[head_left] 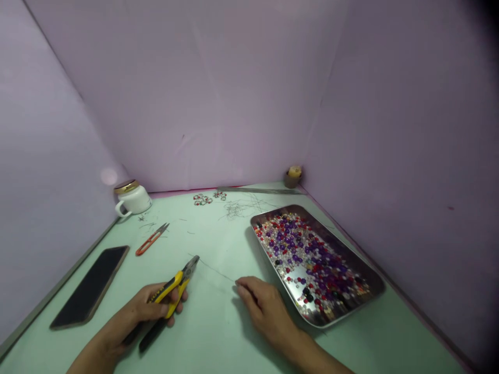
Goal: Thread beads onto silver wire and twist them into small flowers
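My left hand (156,306) is wrapped round the yellow and black handles of a pair of pliers (181,280). The plier jaws point up and to the right, and a thin wire (216,270) runs from their tip. At the wire's other end, my right hand (267,309) pinches it between thumb and forefinger. The wire stretches nearly straight between the two hands, above the pale green tabletop. Just right of my right hand lies a metal tray (262,243) of mixed purple, red, black and clear beads (296,249).
Orange thread snips (152,240) and a dark phone (91,288) lie at left. A white lidded mug (134,201) stands behind them. Along the back are beaded wire pieces (203,199), tangled wires (236,208), a bundle of straight wires (261,190) and a small pot (292,178).
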A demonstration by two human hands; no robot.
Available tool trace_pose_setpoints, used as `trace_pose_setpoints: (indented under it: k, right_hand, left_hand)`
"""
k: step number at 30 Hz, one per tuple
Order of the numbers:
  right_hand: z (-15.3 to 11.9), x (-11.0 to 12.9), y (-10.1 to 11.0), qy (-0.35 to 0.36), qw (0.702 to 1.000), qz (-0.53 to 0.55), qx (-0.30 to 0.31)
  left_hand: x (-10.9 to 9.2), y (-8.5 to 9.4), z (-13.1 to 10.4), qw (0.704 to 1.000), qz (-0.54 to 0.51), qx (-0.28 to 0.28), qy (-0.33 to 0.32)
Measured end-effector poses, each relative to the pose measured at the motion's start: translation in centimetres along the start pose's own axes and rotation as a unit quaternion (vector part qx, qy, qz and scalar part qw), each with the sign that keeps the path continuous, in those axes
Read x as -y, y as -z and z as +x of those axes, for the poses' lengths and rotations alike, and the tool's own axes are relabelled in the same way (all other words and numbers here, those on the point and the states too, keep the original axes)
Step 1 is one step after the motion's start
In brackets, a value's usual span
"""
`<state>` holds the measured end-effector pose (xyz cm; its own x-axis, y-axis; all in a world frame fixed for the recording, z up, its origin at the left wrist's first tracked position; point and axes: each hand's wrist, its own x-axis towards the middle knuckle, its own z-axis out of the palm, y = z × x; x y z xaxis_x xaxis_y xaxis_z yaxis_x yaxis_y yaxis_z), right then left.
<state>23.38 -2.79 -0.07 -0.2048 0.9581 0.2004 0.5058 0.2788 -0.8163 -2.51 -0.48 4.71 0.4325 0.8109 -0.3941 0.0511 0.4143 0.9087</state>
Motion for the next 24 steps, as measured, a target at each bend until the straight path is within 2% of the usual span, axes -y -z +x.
trace_pose_setpoints:
  k: [4, 15, 20, 24]
  right_hand:
    - [0.0, 0.2, 0.1, -0.013, 1.0, -0.004, -0.005]
    - [-0.3, 0.3, 0.1, 0.012, 0.999, -0.049, -0.014]
    - [-0.4, 0.5, 0.1, 0.02, 0.999, -0.043, -0.013]
    - [-0.4, 0.7, 0.3, 0.037, 0.999, -0.015, -0.006]
  left_hand:
    - [-0.6, -0.5, -0.5, 1.0, 0.01, 0.012, 0.001]
    - [0.6, 0.2, -0.2, 1.0, -0.013, 0.022, -0.015]
    - [0.3, -0.2, -0.3, 1.0, -0.014, -0.004, -0.012]
    - [0.3, -0.4, -0.4, 1.0, -0.021, -0.001, -0.013]
